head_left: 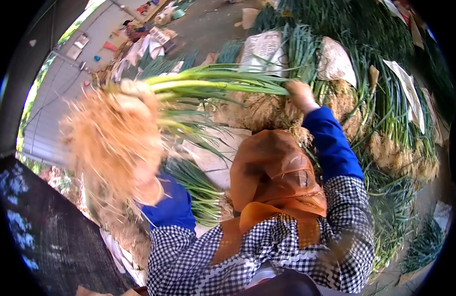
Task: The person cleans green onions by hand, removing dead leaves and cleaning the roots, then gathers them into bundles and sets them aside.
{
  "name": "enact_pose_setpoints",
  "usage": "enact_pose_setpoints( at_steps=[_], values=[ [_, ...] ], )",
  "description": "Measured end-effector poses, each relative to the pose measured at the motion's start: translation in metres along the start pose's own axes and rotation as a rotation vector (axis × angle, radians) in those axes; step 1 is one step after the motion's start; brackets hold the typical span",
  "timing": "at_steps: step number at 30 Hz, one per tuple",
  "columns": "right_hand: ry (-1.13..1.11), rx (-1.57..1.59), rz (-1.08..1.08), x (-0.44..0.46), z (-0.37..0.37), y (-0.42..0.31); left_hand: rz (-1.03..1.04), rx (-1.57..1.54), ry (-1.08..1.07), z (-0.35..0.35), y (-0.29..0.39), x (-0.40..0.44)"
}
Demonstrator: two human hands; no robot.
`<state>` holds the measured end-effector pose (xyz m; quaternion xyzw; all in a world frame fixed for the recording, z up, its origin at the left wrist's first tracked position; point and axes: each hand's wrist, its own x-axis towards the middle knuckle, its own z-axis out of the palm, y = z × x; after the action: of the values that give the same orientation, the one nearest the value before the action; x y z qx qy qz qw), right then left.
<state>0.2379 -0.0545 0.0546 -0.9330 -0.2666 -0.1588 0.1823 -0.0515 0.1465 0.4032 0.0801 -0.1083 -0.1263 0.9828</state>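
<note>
Held bunch: I am logging one long bunch of green leafy stalks with pale lower ends (198,85), which is stretching sideways between both bare hands.
Leaf-end grip: the right hand (301,95) is pinching the narrow leaf tips, fingers pressed together around them.
Root-end grip: the left hand (148,181) is sitting at the opposite end, mostly covered; I am not able to tell how its fingers are set.
Root cover: a shaggy straw-orange mass of stringy roots (114,135) is hanging over the left hand, blurring at its edges.
Sleeves: bright blue cloth cuffs (331,143) are covering both forearms, just behind the grips, meeting a black-and-white checked garment (349,212).
Between forearms: a thin, translucent orange-brown sheet (277,167) is bulging nearer the wearer than either grip.
Below held bunch: a loose bundle of dark green stalks (200,190) is lying just beside the left cuff.
Beyond right grip: a white printed sack (260,49) is resting on the piled greens, up and to the left; an off-white sack (336,61) is lying up and to the right.
Right of right grip: long green bundles with tan roots (400,123) are lying in a row.
Beyond left grip: a grey ribbed wall (52,121) is standing well apart.
</note>
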Motion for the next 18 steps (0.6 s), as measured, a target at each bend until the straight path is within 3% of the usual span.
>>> enact_pose_setpoints(
  at_steps=[2, 3, 6, 8, 10, 12, 14, 16, 18],
  values=[
    [-0.081, 0.083, 0.106, -0.047, 0.01, 0.034, 0.028, -0.01, 0.023, 0.007, 0.028, 0.002],
    [0.075, 0.143, 0.055, -0.074, 0.033, 0.06, 0.047, 0.044, -0.048, 0.008, 0.039, 0.007],
    [0.072, 0.188, 0.269, -0.152, 0.026, 0.087, 0.134, -0.023, 0.07, 0.008, 0.084, 0.014],
    [0.208, 0.215, 0.284, -0.194, 0.011, 0.094, 0.187, -0.062, 0.137, 0.013, 0.109, 0.016],
    [0.014, 0.012, 0.444, -0.245, 0.03, 0.147, 0.39, 0.4, 0.061, 0.021, 0.135, 0.015],
    [-0.089, -0.089, 0.459, -0.307, 0.043, 0.189, 0.474, 0.376, 0.113, 0.026, 0.203, 0.003],
    [-0.212, -0.151, 0.458, -0.355, 0.041, 0.209, 0.68, 0.711, -0.02, 0.032, 0.228, -0.013],
    [-0.509, -0.482, 0.312, -0.384, 0.039, 0.226, 0.72, 0.739, -0.035, 0.038, 0.253, -0.023],
    [-0.608, -0.484, 0.373, -0.404, 0.037, 0.233, 0.487, 0.641, -0.065, 0.034, 0.297, -0.039]
  ],
)
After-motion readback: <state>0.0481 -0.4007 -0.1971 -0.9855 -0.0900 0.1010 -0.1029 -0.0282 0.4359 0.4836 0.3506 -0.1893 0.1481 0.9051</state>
